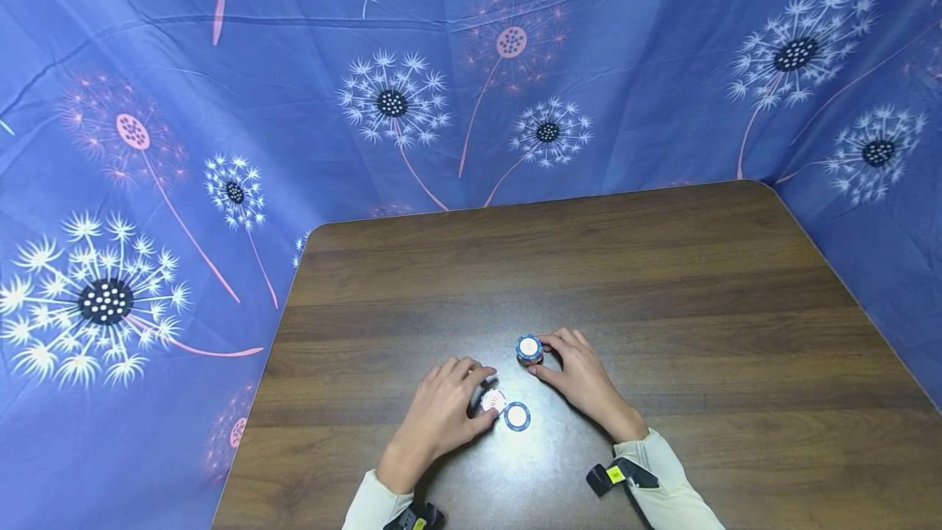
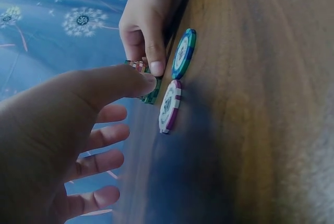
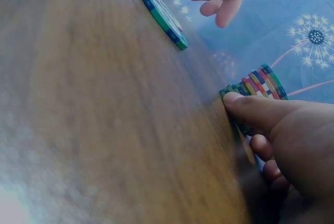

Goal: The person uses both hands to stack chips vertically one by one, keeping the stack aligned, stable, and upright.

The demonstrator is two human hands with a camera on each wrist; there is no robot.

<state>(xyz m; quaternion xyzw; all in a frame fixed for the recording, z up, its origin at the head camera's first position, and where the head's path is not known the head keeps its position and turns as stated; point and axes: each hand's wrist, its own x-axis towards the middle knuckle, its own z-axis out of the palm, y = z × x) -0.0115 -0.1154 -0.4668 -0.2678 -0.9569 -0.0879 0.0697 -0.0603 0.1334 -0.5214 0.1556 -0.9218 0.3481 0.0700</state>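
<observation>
Two chips (image 1: 518, 417) lie by the relaxed, empty left hand (image 1: 443, 405); the right hand (image 1: 585, 379) pinches the stack (image 1: 529, 348) low — probably for steadiness.

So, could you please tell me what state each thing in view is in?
Chip stack: upright, uneven, blue-rimmed chip on top
Loose blue-rimmed chip: lying flat
Maroon-and-white chip: lying flat, beside the loose blue-rimmed one
Right hand: thumb and fingers holding the stack
Left hand: fingers spread, gripping nothing
Blue cloth: hanging, creased
</observation>
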